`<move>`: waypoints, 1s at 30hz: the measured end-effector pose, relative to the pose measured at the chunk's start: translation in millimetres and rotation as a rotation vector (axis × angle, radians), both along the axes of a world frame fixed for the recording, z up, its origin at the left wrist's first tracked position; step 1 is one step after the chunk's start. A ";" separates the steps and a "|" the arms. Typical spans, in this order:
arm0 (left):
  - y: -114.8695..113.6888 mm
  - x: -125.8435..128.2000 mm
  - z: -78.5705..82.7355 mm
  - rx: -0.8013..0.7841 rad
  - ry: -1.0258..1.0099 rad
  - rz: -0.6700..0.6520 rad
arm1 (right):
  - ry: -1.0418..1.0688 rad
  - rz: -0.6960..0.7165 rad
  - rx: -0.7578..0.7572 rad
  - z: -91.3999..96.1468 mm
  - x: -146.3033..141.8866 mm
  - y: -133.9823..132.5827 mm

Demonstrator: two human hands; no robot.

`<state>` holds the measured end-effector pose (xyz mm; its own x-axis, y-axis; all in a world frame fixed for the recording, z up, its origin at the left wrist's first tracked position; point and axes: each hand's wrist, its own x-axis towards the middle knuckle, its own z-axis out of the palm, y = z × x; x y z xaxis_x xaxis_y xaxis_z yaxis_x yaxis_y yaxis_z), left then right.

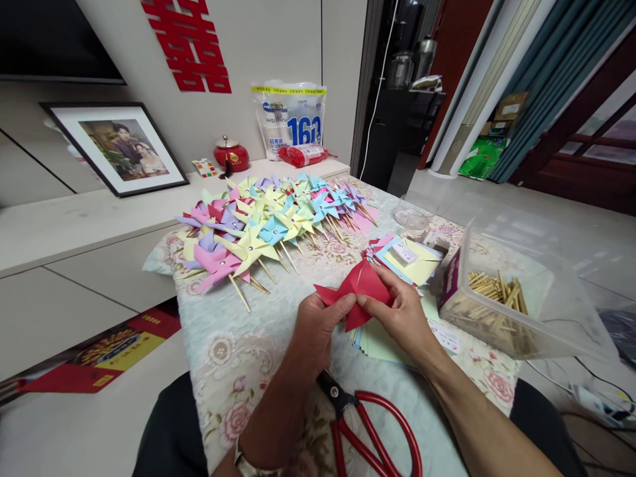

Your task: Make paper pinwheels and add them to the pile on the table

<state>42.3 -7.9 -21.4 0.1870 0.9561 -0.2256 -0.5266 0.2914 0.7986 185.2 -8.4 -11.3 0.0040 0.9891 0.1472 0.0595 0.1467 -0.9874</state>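
A red paper pinwheel (366, 281), partly folded, is held above the table between both hands. My left hand (320, 318) pinches it from the left, the thumb pressed near its centre. From the right, my right hand (400, 308) grips the same paper, its thumb meeting the left one; the fingers behind the paper are hidden. Below my left wrist lie red-handled scissors (365, 424), their blades covered by that arm. Under and beyond my right hand are stacks of coloured paper (424, 262), with a small white box on the far one.
Many finished paper pinwheels (271, 228) on sticks lie across the far left of the flowered tablecloth (233, 344). On the right stands a clear plastic bin (487, 331) of short wooden sticks (501, 291). A white cabinet behind carries a framed photo (124, 149) and a red jar (231, 156).
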 end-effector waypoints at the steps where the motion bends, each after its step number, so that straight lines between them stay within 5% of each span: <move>1: 0.9 -1.7 0.4 -0.003 0.001 -0.007 | 0.032 0.030 -0.026 -0.2 1.5 1.1; 9: 7.5 -16.1 8.2 -0.030 -0.063 -0.008 | 0.183 0.143 -0.099 -1.2 19.6 10.3; 18: 8.8 -20.6 10.9 -0.050 -0.029 -0.019 | -0.116 0.234 0.130 8.8 28.4 7.4; 30: 8.2 -14.4 1.7 -0.059 0.120 0.008 | -0.195 0.356 0.164 11.2 24.3 7.1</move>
<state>27.9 0.3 -19.7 0.1474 0.9418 -0.3021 -0.4311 0.3361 0.8374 209.5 -1.3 -0.1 -0.3768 0.8872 0.2663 0.1599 0.3455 -0.9247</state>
